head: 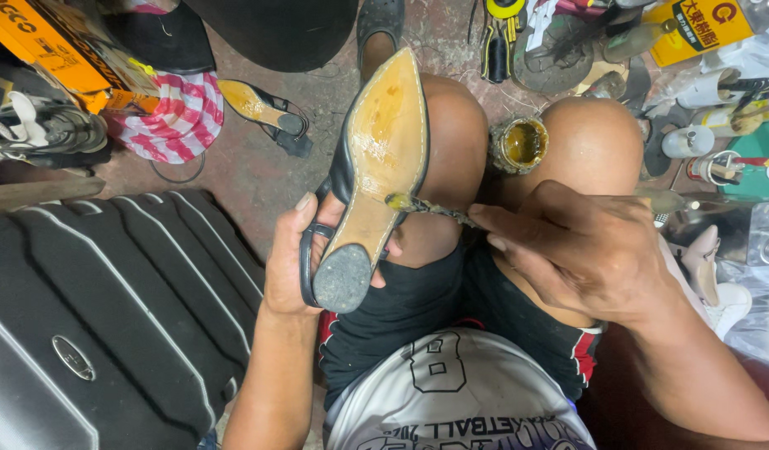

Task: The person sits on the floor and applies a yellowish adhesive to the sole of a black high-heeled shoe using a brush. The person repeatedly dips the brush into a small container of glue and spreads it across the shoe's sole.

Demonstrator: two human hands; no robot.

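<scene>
Gripping the upturned shoe [376, 167] by its heel in my left hand [289, 267], my right hand [580, 250] pinches a glue brush [426, 206] on the sole; gluing is underway, and even strokes toward the toe seem needed next.

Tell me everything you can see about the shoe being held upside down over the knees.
The shoe is a pointed-toe slingback with a dark upper and a tan sole that looks glossy and wet toward the front, plus a grey worn heel tip. It is held sole-up, toe pointing away over the left knee. The left hand grips its heel end, thumb beside the strap. The brush in the right hand touches the sole's edge at mid-length. A similar shoe lies on the floor beyond.
</scene>
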